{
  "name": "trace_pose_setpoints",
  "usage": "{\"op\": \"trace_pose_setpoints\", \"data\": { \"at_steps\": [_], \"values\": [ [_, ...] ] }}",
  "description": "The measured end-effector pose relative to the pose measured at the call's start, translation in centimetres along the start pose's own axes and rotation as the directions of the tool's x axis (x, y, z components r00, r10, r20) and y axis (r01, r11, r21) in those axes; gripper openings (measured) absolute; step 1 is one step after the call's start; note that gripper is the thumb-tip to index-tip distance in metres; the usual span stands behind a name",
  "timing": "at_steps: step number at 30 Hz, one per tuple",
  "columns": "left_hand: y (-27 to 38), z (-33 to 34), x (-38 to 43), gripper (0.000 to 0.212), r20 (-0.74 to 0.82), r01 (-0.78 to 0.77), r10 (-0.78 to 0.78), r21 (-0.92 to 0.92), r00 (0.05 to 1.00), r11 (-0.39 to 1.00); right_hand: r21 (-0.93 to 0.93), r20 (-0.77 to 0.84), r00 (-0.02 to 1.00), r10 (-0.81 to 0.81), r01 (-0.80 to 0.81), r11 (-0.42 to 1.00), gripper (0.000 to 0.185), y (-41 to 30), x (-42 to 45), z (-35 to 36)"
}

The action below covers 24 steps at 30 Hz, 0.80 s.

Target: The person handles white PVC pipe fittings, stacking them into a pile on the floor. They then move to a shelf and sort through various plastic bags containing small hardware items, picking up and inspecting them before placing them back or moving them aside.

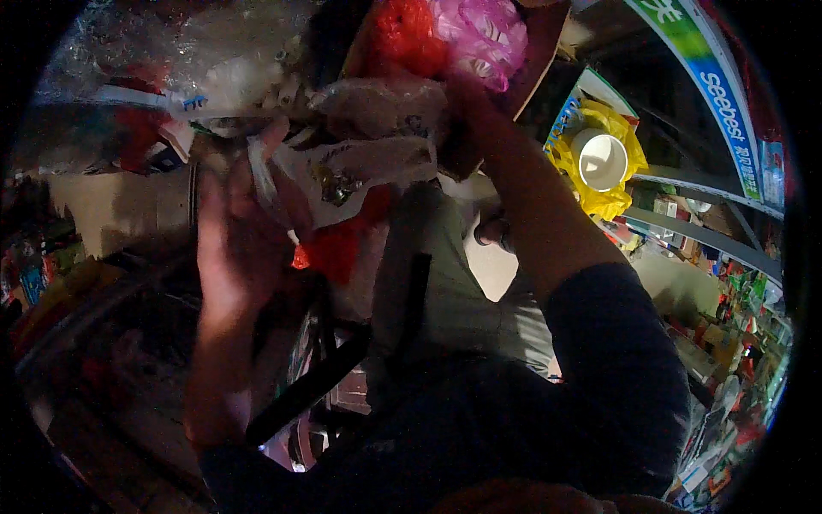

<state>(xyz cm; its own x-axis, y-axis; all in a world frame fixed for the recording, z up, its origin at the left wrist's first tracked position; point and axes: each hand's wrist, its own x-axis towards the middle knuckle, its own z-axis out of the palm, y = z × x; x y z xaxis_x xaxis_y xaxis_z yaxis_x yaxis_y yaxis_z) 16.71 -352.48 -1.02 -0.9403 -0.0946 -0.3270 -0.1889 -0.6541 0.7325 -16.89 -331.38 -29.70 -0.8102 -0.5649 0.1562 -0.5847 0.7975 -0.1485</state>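
Observation:
My left hand [234, 218] is blurred, its thumb and fingers around the edge of a clear plastic bag [347, 160]. Small metallic pieces [340, 189], too blurred to name, show in that bag. Just above it lies another cloudy plastic bag [379, 106]. In deep shadow, my right hand [465, 106] reaches to the lower edge of a pink plastic bag [485, 38]. Its fingers are hidden, so its grip cannot be made out. A red plastic bag [408, 38] sits beside the pink one, both within a cardboard box [546, 51].
Clear plastic bags [160, 45] crowd the upper left. At right, a white cylindrical container [602, 160] stands in a yellow plastic bag [603, 209]. Metal shelving [700, 238] holds many packaged goods, with a printed strip [719, 103] along one edge. Red plastic [331, 254] hangs near my legs [449, 289].

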Motion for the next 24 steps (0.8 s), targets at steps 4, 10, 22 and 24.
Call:
{"op": "trace_pose_setpoints", "data": {
  "at_steps": [4, 10, 22, 24],
  "values": [
    [-0.4, -2.1, -0.5, 0.073, 0.085, 0.026, -0.022, -0.052, 0.996, 0.998, 0.056, 0.070, 0.993, -0.090, 0.087, 0.995, 0.025, -0.8, -0.2, -1.9],
    [-0.5, 1.9, -0.4, 0.078, -0.088, -0.055, 0.059, 0.046, 0.994, 0.997, -0.070, 0.471, 0.870, -0.144, 0.200, 0.977, 0.025, 2.0, -1.5, -6.5],
    [-0.3, 2.2, -0.3, 0.079, -0.125, -0.018, 0.029, 0.091, 0.992, 0.996, -0.118, 0.397, 0.905, -0.151, 0.214, 0.970, 0.024, 1.9, -4.6, 0.2],
    [-0.4, 2.0, -0.4, 0.078, -0.166, -0.002, 0.005, 0.018, 0.986, 1.000, -0.120, 0.365, 0.920, -0.142, 0.198, 0.973, 0.024, 1.6, -4.8, 1.0]
  ]
}}
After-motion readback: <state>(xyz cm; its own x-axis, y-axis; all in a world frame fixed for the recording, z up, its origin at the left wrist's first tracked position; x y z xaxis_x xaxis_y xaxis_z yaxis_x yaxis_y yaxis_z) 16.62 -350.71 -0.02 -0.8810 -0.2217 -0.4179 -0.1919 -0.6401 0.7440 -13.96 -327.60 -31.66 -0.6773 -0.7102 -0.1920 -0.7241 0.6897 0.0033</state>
